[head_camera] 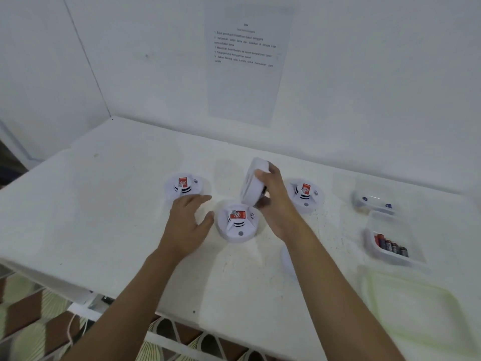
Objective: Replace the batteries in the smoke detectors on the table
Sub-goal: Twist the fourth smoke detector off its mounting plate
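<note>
The right hand grips a round white plastic smoke detector by its rim, fingers curled over the upper edge and thumb low on the side. The detector is tipped up on edge, off the white desk, with its plain flat side facing left. The left hand is palm down with fingers straight and loosely spread, holding nothing; I cannot tell whether it touches the desk.

Three like detectors lie flat on the desk, each with a red label on top. The far-left detector is just beyond the left fingertips. The front detector sits between the two hands, just below the lifted one. The right-side detector lies beside the right wrist. A white rounded piece shows partly from under the right forearm.

At the right, a clear plastic box holds dark cylindrical batteries lying side by side. A second clear box stands behind it, its contents blurred. A pale green translucent tray lies nearest the desk's front edge. A printed paper sheet hangs on the wall
</note>
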`<act>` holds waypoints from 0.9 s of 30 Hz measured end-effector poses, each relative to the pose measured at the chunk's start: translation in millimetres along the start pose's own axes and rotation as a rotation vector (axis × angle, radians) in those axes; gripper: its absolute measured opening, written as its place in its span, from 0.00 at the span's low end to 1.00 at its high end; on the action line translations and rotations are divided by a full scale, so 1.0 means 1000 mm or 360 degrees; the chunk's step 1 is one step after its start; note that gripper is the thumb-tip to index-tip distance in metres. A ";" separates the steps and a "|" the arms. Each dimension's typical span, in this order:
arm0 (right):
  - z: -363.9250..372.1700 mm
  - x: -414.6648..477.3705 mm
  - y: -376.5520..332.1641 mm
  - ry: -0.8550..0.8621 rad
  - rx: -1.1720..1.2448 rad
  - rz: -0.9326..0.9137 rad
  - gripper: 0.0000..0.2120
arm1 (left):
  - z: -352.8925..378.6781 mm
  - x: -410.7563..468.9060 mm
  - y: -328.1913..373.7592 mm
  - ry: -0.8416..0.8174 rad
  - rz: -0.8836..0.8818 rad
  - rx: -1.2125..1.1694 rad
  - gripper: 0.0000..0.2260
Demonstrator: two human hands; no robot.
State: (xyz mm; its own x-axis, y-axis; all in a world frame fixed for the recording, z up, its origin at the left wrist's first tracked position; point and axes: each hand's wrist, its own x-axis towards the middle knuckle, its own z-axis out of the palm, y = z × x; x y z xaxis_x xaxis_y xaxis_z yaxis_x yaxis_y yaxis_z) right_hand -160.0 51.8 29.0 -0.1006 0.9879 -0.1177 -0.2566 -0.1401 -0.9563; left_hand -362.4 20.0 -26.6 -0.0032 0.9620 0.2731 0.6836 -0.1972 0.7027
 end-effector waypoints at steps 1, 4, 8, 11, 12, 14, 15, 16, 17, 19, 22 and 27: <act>-0.003 -0.007 0.003 -0.0037 0.0124 0.0037 0.23 | -0.001 -0.002 0.010 0.0006 -0.0027 -0.0059 0.16; -0.012 -0.023 0.017 -0.0080 0.0163 0.0030 0.27 | -0.003 -0.007 0.043 -0.0194 -0.0341 -0.0450 0.10; -0.017 -0.041 0.033 -0.0074 -0.0046 -0.0019 0.42 | 0.002 -0.012 0.065 -0.0520 -0.0682 -0.1063 0.16; -0.021 -0.052 0.033 -0.0112 -0.0134 -0.0093 0.44 | 0.006 -0.016 0.069 -0.0632 -0.0749 -0.1431 0.16; -0.023 -0.055 0.032 -0.0122 -0.0141 -0.0115 0.45 | 0.008 -0.017 0.069 -0.0642 -0.0774 -0.1516 0.15; -0.028 -0.062 0.027 -0.0148 -0.0133 -0.0125 0.44 | 0.010 -0.018 0.068 -0.0640 -0.0788 -0.1610 0.15; -0.033 -0.065 0.024 -0.0166 -0.0154 -0.0124 0.44 | 0.011 -0.019 0.069 -0.0643 -0.0778 -0.1626 0.15; -0.037 -0.068 0.020 -0.0192 -0.0215 -0.0130 0.44 | 0.012 -0.020 0.069 -0.0650 -0.0759 -0.1629 0.15; -0.042 -0.071 0.016 -0.0228 -0.0316 -0.0146 0.44 | 0.013 -0.020 0.070 -0.0658 -0.0742 -0.1627 0.15; -0.053 -0.076 0.009 -0.0317 -0.0557 -0.0183 0.46 | 0.015 -0.022 0.073 -0.0665 -0.0703 -0.1613 0.16; -0.067 -0.079 -0.001 -0.0366 -0.0812 -0.0190 0.50 | 0.019 -0.022 0.079 -0.0632 -0.0617 -0.1539 0.15; -0.084 -0.090 -0.011 -0.0342 -0.0890 -0.0183 0.47 | 0.024 -0.027 0.099 -0.0604 -0.0420 -0.1318 0.10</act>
State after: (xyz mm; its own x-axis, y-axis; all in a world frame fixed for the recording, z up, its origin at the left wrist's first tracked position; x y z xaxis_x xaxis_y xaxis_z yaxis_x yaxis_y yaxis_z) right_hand -67.7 -29.8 27.6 -0.3089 0.9511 -0.0046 0.2608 0.0800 -0.9621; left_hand -277.2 -20.8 20.4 0.2537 0.9630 -0.0906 -0.0410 0.1043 0.9937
